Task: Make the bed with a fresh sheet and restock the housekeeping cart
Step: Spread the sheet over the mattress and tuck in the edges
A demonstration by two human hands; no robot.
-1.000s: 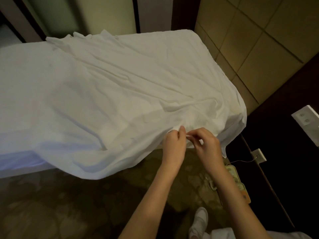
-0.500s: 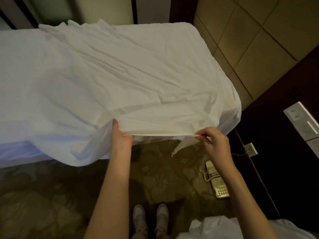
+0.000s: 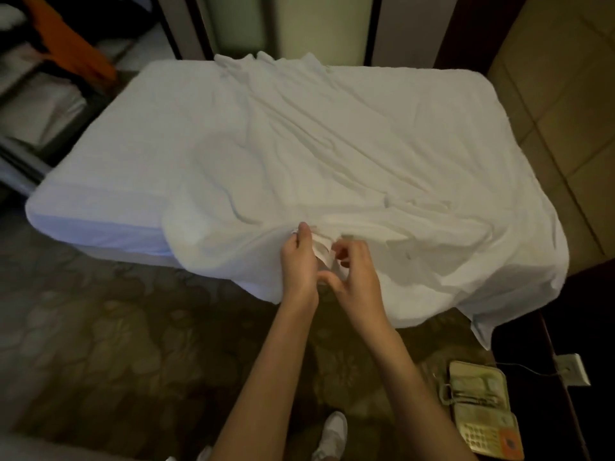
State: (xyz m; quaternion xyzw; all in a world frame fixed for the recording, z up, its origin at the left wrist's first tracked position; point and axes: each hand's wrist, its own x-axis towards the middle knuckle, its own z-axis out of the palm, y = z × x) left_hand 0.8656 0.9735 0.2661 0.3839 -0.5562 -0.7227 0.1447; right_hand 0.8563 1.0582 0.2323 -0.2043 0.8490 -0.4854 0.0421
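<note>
A wrinkled white sheet (image 3: pixel 349 154) lies spread over most of the bed (image 3: pixel 100 211), hanging over the near side and the right corner; the left part of the mattress shows bare. At the near edge my left hand (image 3: pixel 299 264) pinches a gathered fold of the sheet's hem between thumb and fingers. My right hand (image 3: pixel 357 274) is right beside it, fingers curled on the same bunched hem.
A telephone (image 3: pixel 479 407) lies on the patterned carpet (image 3: pixel 100 344) at the lower right, with a wall socket (image 3: pixel 574 369) beside it. A tiled wall (image 3: pixel 565 111) runs along the bed's right side. A cart with an orange cloth (image 3: pixel 73 58) stands at the upper left.
My hands, spread apart along the stretched hem half a second ago, have come together and bunched the hem. The view has pulled back and shifted left, showing the whole bed.
</note>
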